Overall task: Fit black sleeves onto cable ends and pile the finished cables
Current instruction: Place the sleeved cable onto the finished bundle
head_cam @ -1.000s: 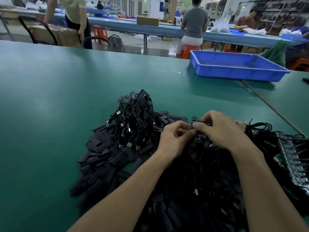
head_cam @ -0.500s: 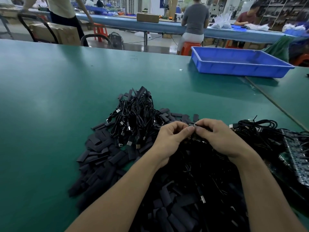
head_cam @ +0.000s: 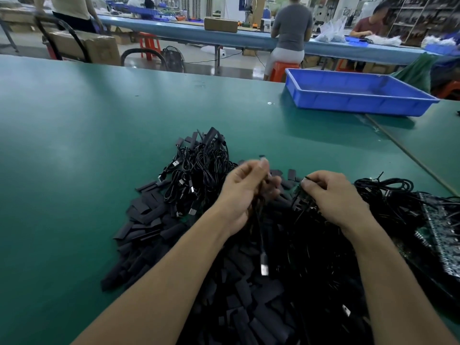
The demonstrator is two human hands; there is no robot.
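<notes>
Hands have split: half a second ago both were pinched together on one spot just right of the cable pile [head_cam: 199, 170], now they're apart. Left hand [head_cam: 245, 192] is up and motion-blurred at the pile's right edge, grip closed on a cable [head_cam: 258, 230] that hangs down from the fist, its metal plug [head_cam: 264, 263] dangling on the near side of the pile. Can't see the sleeved end, it's hidden in the fist or blur. Right hand [head_cam: 333, 195] sits further right of the pile, thumb and forefinger in a narrow grip on a thin black bit [head_cam: 306, 179]; can't tell if it's wire or sleeve. My read: the fit step on this cable is done and the left is carrying it to the pile, while the right is already on the next piece. Loose sleeves [head_cam: 149, 220] are spread on the tabletop [head_cam: 74, 145] on the near-left of the pile, and a coiled bundle [head_cam: 385, 192] well right of it looks like unfinished stock, so plenty left. Next move looks like a short toss or drop; the risk is the dangling plug snagging in the tangle below.
</notes>
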